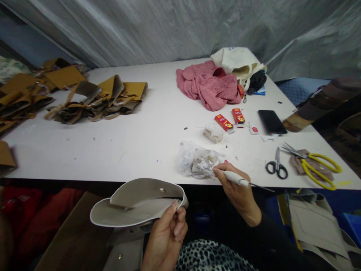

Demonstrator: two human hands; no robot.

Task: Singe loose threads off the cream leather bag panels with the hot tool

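Observation:
My left hand (166, 233) is closed on the edge of a curved greyish-beige bag piece (135, 214) with white edges, pinching it at its right end just off the table's front edge. A small metal fitting shows on its inner face. In my right hand (237, 192) is a white-handled awl-like tool (235, 178), its thin metal rod pointing to the right. The fingertips of that hand are beside a plastic-wrapped whitish block (203, 162) with dark stains; whether they touch it I cannot tell. Behind it sits a smaller wrapped lump (213, 132).
On the white table (141, 146) lie mustard bag pieces (126, 92), pink cloth (208, 84), red boxes (224, 123), a phone (272, 121), small scissors (277, 165) and yellow-handled scissors (318, 165). A brown cylindrical object (310, 107) stands right. Beige bag parts (313, 222) hang below.

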